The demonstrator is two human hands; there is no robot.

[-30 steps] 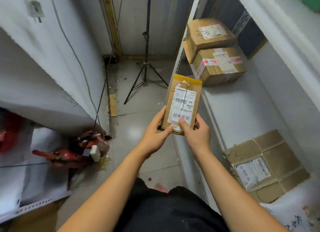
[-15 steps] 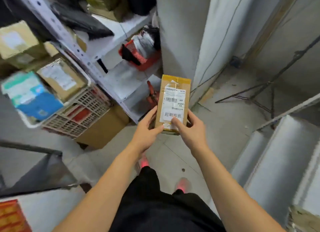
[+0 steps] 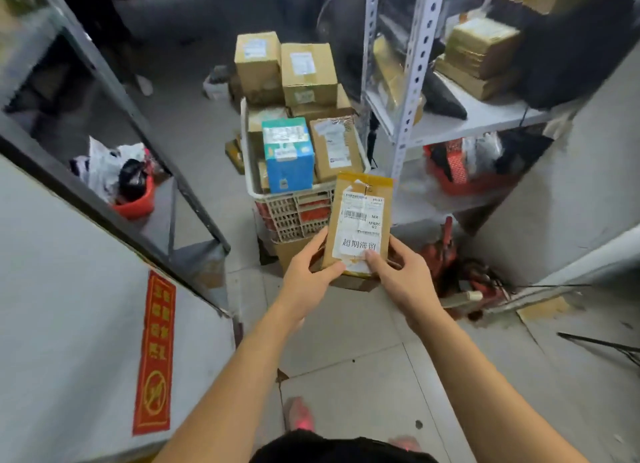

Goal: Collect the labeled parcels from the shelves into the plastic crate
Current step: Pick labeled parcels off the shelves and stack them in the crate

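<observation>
Red sign (image 3: pixel 154 353); perhaps a red basin (image 3: pixel 135 204)

One wide head cam, aimed forward and down: left hand (image 3: pixel 309 275), right hand (image 3: pixel 400 276) and their parcel (image 3: pixel 358 216) sit close up, crate (image 3: pixel 291 195) just beyond. Corners look smeared, I think.

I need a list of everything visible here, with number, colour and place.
labeled parcel: one, brown with white label, held before the crate
plastic crate: one, white, centre
blue box: one, blue, inside the crate
brown boxes: several, brown, in the crate and beyond it
metal shelf: one, white, right
shelf parcels: a few, brown, upper right shelf
red basket: one, red, lower right shelf
red sign: one, red, grey surface at left
left hand: one, grips the parcel's lower left
right hand: one, grips the parcel's lower right
</observation>
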